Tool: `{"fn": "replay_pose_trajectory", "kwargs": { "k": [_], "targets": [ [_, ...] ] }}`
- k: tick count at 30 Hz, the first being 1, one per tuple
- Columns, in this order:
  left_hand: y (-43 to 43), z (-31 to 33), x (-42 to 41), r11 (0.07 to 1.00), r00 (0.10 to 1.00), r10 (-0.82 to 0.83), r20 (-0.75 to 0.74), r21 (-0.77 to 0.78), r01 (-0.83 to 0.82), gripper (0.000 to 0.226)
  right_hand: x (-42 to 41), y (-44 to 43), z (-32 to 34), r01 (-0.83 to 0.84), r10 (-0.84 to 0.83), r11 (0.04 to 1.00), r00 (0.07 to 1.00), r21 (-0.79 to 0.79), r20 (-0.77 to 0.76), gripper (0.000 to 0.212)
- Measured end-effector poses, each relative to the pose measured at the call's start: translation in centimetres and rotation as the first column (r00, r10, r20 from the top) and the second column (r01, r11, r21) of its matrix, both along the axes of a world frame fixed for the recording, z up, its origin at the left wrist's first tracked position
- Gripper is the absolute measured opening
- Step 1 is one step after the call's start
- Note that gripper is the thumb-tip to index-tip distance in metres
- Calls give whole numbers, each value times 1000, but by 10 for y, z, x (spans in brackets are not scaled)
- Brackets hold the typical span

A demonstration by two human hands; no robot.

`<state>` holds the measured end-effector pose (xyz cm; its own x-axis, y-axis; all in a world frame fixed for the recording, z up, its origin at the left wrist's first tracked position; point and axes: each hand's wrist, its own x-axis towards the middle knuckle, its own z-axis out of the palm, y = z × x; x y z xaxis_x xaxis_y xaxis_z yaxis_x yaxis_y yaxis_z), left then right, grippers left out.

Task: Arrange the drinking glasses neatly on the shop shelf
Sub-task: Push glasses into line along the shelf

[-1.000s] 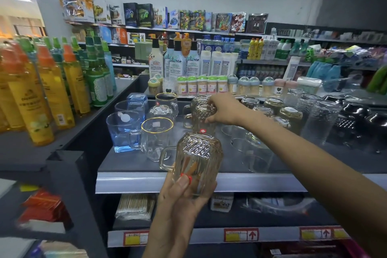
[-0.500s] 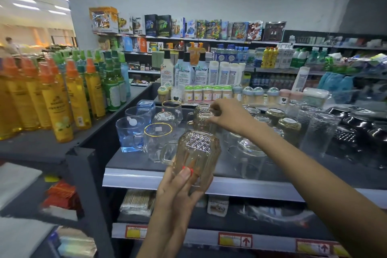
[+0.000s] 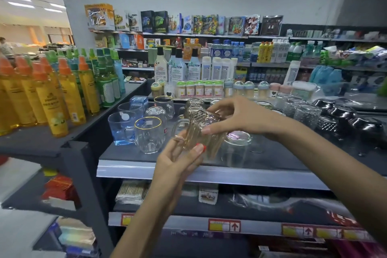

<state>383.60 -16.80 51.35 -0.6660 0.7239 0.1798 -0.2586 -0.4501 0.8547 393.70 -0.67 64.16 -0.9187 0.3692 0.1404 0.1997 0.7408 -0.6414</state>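
Note:
An amber cut-glass mug (image 3: 198,132) with a handle on its left is held above the front of the grey shelf (image 3: 188,170). My left hand (image 3: 180,163) grips it from below, thumb on its side. My right hand (image 3: 236,117) pinches its upturned base from above. Behind it stand two more amber mugs (image 3: 193,107), upside down. To the left are a gold-rimmed clear mug (image 3: 148,134), blue square mugs (image 3: 122,126) and another clear mug (image 3: 164,104). An upturned clear glass (image 3: 235,146) stands just right of the held mug.
Textured clear tumblers (image 3: 306,115) and dark bowls (image 3: 339,121) fill the shelf's right side. Small lidded jars (image 3: 201,88) and lotion bottles (image 3: 178,67) stand behind. Yellow and green spray bottles (image 3: 54,94) crowd the left shelf. A lower shelf (image 3: 209,197) holds packets.
My right hand left the rear amber mug and came forward onto the held mug's base. The held mug rose and moved over the shelf. The camera view tilted up.

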Motion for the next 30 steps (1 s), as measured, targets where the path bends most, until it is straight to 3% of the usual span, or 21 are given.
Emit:
{"fn": "replay_pose_trajectory", "kwargs": {
  "k": [3,7,12,17,23,30],
  "targets": [
    [-7,5,-11,963,973,175,-153,-180,-201,93,-15,8,2,24,-27,989,999,148,19,71],
    [-10,2,-19,894,887,257,-384,-256,-369,67,-45,12,-5,50,-63,925,998,376,20,81],
    [7,-5,-33,820,767,200,-610,-325,-471,66,-80,18,-25,-2,-50,858,995,513,87,82],
    [31,-10,-51,769,697,89,-712,-396,-503,77,-97,31,-42,-15,-80,833,986,553,147,83],
    [49,-14,-64,729,575,67,-816,-353,-587,68,-105,40,-53,-15,-73,859,986,512,150,77],
    [61,-19,-74,708,488,31,-872,-326,-627,65,-104,46,-47,-42,-56,849,984,526,169,89]
  ]
}}
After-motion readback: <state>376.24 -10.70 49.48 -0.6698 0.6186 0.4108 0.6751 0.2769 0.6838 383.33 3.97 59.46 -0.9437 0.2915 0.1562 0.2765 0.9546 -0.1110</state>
